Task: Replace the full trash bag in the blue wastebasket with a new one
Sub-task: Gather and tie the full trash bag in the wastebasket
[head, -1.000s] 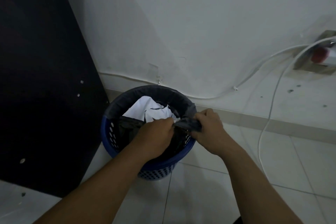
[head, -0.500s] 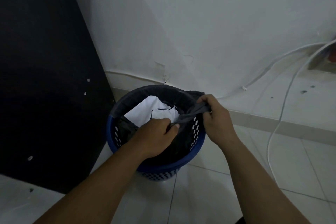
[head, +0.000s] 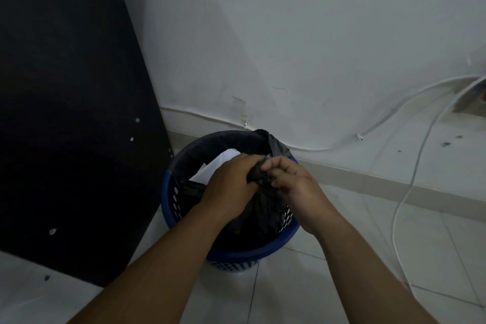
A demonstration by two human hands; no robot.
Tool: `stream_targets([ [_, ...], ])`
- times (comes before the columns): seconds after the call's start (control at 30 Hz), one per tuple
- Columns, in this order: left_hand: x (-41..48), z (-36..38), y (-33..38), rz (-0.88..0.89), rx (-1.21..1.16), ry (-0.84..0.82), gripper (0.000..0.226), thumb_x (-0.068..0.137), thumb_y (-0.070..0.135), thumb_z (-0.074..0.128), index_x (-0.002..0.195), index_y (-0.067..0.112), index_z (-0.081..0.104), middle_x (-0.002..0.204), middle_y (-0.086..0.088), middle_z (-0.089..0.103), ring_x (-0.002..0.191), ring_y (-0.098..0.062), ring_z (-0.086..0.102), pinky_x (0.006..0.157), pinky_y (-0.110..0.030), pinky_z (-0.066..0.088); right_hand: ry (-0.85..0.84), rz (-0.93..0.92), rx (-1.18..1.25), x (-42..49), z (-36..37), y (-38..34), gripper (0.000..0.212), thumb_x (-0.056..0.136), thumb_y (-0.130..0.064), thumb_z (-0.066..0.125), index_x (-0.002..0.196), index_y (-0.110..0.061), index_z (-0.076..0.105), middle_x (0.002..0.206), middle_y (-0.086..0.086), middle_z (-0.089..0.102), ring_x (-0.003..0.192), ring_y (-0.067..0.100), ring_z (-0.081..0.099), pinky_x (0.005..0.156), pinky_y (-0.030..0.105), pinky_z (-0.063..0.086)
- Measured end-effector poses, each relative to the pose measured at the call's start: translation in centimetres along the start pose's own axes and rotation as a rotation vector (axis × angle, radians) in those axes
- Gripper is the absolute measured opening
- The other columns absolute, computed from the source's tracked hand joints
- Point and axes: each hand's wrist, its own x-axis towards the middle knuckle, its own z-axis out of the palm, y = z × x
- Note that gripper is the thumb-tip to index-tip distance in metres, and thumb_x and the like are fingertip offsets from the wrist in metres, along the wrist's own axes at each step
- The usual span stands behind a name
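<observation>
A dark panel is crowding the blue wastebasket on its left, and the wall is standing just behind. The left hand and right hand are gripping the bunched trash bag over the mouth, blocking its near side. A white cable is trailing across the open floor to the right.

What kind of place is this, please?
Probably a corner of an indoor room, perhaps in a home or an office: a tiled floor, a white wall with loose cables, a dark furniture panel, and a blue wastebasket beside it.
</observation>
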Motion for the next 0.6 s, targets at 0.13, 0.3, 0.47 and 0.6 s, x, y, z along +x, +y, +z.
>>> stream_targets([
  [0.13, 0.1, 0.5, 0.0, -0.053, 0.022, 0.008, 0.013, 0.088, 0.012, 0.064, 0.096, 0.020, 0.069, 0.090, 0.007, 0.066, 0.083, -0.013, 0.062, 0.077, -0.041, 0.054, 0.254, 0.055, -0.040, 0.2, -0.1, -0.6, 0.014, 0.096, -0.005, 0.047, 0.086, -0.011, 0.055, 0.071, 0.004, 0.063, 0.064, 0.016, 0.061, 0.064, 0.036, 0.057],
  [0.3, 0.1, 0.3, 0.7, -0.132, -0.036, 0.039, 0.022, 0.092, 0.023, 0.059, 0.074, 0.018, 0.050, 0.071, 0.005, 0.055, 0.063, -0.010, 0.053, 0.061, -0.033, 0.048, 0.496, 0.172, -0.225, 2.8, -1.0, -0.4, 0.049, 0.081, -0.056, 0.062, 0.095, -0.009, 0.060, 0.095, 0.016, 0.070, 0.082, 0.029, 0.071, 0.069, 0.048, 0.062],
  [0.47, -0.6, 0.1, 0.8, -0.132, -0.145, -0.140, 0.016, 0.094, 0.023, 0.058, 0.093, 0.007, 0.060, 0.082, -0.004, 0.064, 0.071, -0.012, 0.060, 0.071, -0.038, 0.053, 0.309, 0.264, -0.550, 6.5, -0.6, -1.2, 0.038, 0.077, -0.037, 0.073, 0.094, -0.006, 0.061, 0.090, 0.008, 0.067, 0.084, 0.023, 0.067, 0.056, 0.028, 0.050],
  [0.6, -0.8, -0.4, 0.5, -0.084, -0.139, -0.148, 0.020, 0.092, 0.026, 0.063, 0.088, 0.006, 0.060, 0.080, -0.006, 0.065, 0.071, -0.015, 0.061, 0.071, -0.036, 0.052, 0.380, 0.149, -1.003, 8.5, -0.7, -1.3, 0.020, 0.091, -0.008, 0.050, 0.077, 0.001, 0.060, 0.085, 0.019, 0.062, 0.084, 0.030, 0.059, 0.066, 0.028, 0.039],
])
